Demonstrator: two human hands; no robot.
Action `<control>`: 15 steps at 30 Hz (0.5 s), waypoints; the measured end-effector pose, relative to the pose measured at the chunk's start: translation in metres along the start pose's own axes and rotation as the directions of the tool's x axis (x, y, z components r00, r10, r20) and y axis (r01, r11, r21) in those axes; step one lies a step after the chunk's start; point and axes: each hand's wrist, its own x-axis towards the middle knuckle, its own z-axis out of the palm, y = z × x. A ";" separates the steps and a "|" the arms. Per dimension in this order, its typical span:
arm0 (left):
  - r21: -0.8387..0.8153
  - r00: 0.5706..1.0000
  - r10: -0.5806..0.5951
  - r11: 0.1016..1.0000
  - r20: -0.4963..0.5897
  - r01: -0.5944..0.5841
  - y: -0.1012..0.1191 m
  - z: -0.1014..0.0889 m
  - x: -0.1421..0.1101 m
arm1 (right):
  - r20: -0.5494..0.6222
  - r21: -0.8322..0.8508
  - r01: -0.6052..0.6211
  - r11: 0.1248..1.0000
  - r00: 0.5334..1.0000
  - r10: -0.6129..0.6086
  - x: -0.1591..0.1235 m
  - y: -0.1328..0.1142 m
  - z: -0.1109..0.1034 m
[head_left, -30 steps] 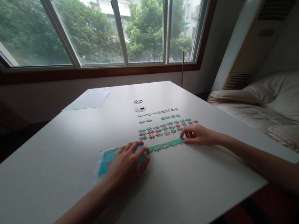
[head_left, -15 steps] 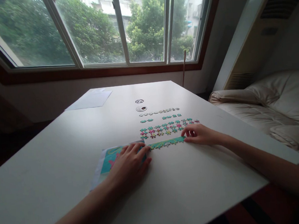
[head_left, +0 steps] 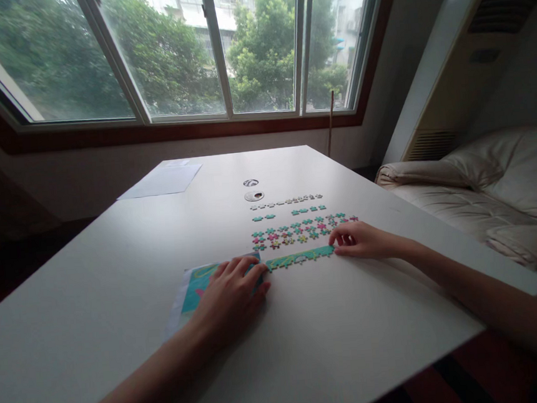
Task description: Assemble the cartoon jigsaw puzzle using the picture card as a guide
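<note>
One joined puzzle strip (head_left: 300, 258) lies on the surface (head_left: 328, 340) between the spread left hand (head_left: 232, 292), atop the picture sheet (head_left: 191, 299), and the curled right hand (head_left: 363, 241), pinch unclear, with end alignment apparently the step and light pressure needed next.

Bare hands and bare forearms, pretty simple look tbh
The left hand (head_left: 233, 286) and right hand (head_left: 361, 240) were both bare, with slim, fairly long fingers. The left forearm (head_left: 147, 381) and right forearm (head_left: 464, 285) were slender and bare too, tapering smoothly toward the wrists. Nails were too small to make out. A dark red and black patch (head_left: 484, 358) showed at the near right, too dim to tell if it was clothing.
</note>
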 end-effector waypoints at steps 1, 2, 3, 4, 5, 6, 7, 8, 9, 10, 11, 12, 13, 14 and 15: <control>-0.001 1.000 -0.001 1.000 -0.002 0.001 0.000 0.000 0.000 | 0.001 -0.002 0.003 1.000 1.000 -0.003 0.000 0.000 0.000; -0.001 1.000 -0.003 1.000 -0.003 0.003 -0.001 0.001 0.000 | 0.003 -0.005 0.005 1.000 1.000 -0.005 0.000 -0.001 0.000; -0.002 1.000 -0.004 1.000 -0.003 0.004 -0.001 0.001 0.000 | 0.005 -0.007 0.005 1.000 1.000 -0.005 0.000 -0.001 0.000; -0.002 1.000 -0.005 1.000 -0.003 0.005 -0.001 0.001 0.000 | 0.007 -0.010 0.004 1.000 1.000 -0.004 0.000 -0.001 0.000; -0.002 1.000 -0.006 1.000 -0.003 0.006 -0.001 0.000 0.000 | 0.008 -0.013 0.003 1.000 1.000 -0.003 0.001 -0.001 0.000; -0.003 1.000 -0.006 1.000 -0.003 0.006 -0.001 0.000 0.000 | 0.009 -0.017 0.003 1.000 1.000 -0.003 0.001 -0.001 0.000; -0.002 1.000 -0.008 1.000 -0.005 0.008 -0.001 -0.001 0.000 | 0.010 -0.021 0.003 1.000 1.000 -0.003 0.001 -0.001 0.000; -0.001 1.000 -0.009 1.000 -0.006 0.009 0.000 -0.001 0.000 | 0.009 -0.024 0.004 1.000 1.000 -0.004 0.001 -0.001 0.000; -0.001 1.000 -0.010 1.000 -0.007 0.009 0.000 -0.002 0.000 | 0.007 -0.026 0.006 1.000 1.000 -0.006 0.001 -0.001 0.000; 0.000 1.000 -0.010 1.000 -0.007 0.010 0.000 -0.002 0.000 | 0.006 -0.025 0.008 1.000 1.000 -0.008 0.001 0.000 0.000; 0.000 1.000 -0.011 1.000 -0.006 0.011 0.001 -0.003 0.000 | 0.005 -0.024 0.010 1.000 1.000 -0.010 0.001 0.000 0.000; 0.001 1.000 -0.011 1.000 -0.005 0.011 0.001 -0.003 0.000 | 0.003 -0.023 0.011 1.000 1.000 -0.011 0.001 0.000 0.000; 0.002 1.000 -0.012 1.000 -0.003 0.012 0.001 -0.003 0.000 | 0.002 -0.019 0.011 1.000 1.000 -0.011 0.002 0.000 0.000; 0.002 1.000 -0.013 1.000 -0.002 0.013 0.000 -0.003 0.000 | 0.003 -0.015 0.011 1.000 1.000 -0.011 0.002 0.001 0.000; 0.001 1.000 -0.013 1.000 -0.001 0.013 0.000 -0.003 0.000 | 0.004 -0.010 0.009 1.000 1.000 -0.009 0.002 0.001 0.000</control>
